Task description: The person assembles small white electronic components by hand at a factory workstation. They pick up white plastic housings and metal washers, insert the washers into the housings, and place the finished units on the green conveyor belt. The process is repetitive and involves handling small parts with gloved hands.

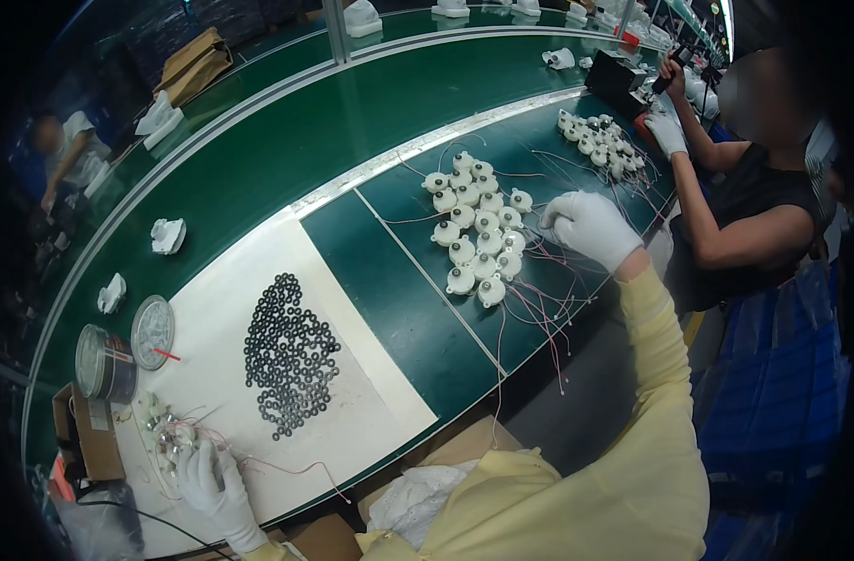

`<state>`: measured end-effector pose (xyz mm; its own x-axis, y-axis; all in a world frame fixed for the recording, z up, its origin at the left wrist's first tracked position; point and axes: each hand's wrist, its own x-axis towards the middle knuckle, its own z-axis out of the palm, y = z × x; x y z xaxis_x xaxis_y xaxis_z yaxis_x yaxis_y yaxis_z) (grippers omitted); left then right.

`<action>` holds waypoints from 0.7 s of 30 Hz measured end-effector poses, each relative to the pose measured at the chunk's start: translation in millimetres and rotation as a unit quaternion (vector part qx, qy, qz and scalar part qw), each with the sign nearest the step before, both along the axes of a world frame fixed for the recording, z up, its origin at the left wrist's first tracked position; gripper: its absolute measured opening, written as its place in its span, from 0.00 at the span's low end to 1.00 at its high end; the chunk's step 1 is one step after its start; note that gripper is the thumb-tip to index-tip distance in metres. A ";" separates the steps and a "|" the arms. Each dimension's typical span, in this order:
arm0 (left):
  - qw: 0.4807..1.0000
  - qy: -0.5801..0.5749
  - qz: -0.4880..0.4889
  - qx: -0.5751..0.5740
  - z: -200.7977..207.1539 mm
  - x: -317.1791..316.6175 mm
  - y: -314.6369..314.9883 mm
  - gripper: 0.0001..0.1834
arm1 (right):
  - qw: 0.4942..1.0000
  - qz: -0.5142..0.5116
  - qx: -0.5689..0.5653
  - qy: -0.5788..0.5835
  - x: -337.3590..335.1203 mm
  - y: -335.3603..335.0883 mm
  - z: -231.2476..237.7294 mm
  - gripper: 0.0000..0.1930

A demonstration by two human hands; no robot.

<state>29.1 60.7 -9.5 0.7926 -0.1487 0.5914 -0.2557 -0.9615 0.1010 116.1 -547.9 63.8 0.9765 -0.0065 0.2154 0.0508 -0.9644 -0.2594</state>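
My left hand, in a white glove, is at the lower left with its fingers curled on a heap of small wired motors; the fingers partly hide what they grip. Thin red and white wires trail from it. My right hand, also gloved, hovers at the right edge of a group of round white motors with dark centres. Its fingers are bent together, and anything between them is hidden. Pink and white wires spread below that group.
Many small black rings lie on a white sheet. A clear tub, its round lid and a cardboard box stand at left. At right a co-worker handles tools beside more motors.
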 end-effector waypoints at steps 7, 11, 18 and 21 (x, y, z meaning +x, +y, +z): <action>1.000 -0.005 0.003 -0.017 -2.4 0.5 1.6 0.16 | 0.990 -0.040 -0.119 -0.060 22.5 -8.1 -14.5 0.11; 0.999 0.002 0.017 -0.029 -4.5 -0.9 -0.5 0.14 | 0.990 -0.028 -0.126 -0.047 36.4 -2.8 -23.0 0.12; 1.000 -0.014 -0.012 -0.013 -4.5 3.8 -2.0 0.13 | 0.992 -0.012 -0.125 -0.029 19.0 2.0 6.1 0.13; 0.999 -0.038 -0.021 -0.003 4.1 2.6 -7.2 0.13 | 0.985 0.033 -0.085 -0.146 -7.4 7.5 15.0 0.12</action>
